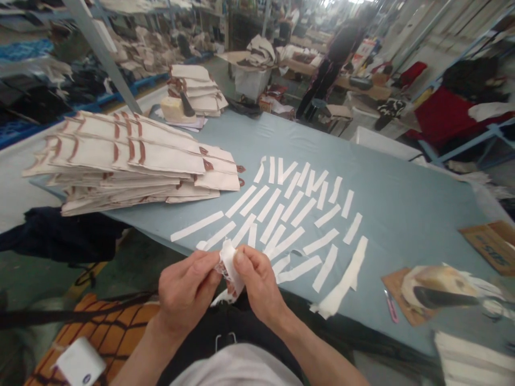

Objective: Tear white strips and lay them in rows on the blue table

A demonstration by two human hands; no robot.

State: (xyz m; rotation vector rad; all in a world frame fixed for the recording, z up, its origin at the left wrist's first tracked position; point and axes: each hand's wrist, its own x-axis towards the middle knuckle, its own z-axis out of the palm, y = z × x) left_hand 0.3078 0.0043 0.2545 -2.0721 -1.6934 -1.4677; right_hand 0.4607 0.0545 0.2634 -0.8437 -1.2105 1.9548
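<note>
Near the table's front edge, both hands pinch a small white cloth piece (231, 262) with reddish-brown patches and a ragged edge. My left hand (189, 284) is closed on its left side, fingers curled. The thumb of my right hand (259, 281) presses on the upper right of it, the other fingers folded behind. The lower end hangs loose below the hands. Beyond them, many narrow white strips (271, 223) lie spread in rough rows on the blue-grey tabletop (386, 203). A longer white piece (341, 284) lies at the table edge, right of my right hand.
Cream fabric pieces with brown trim form a large stack (161, 153) at left, with a smaller stack (197, 91) behind. At right are a dark-handled iron (446, 295), a pink cutter (390, 306) and a cardboard box (488, 246). A person (338, 59) stands beyond the table.
</note>
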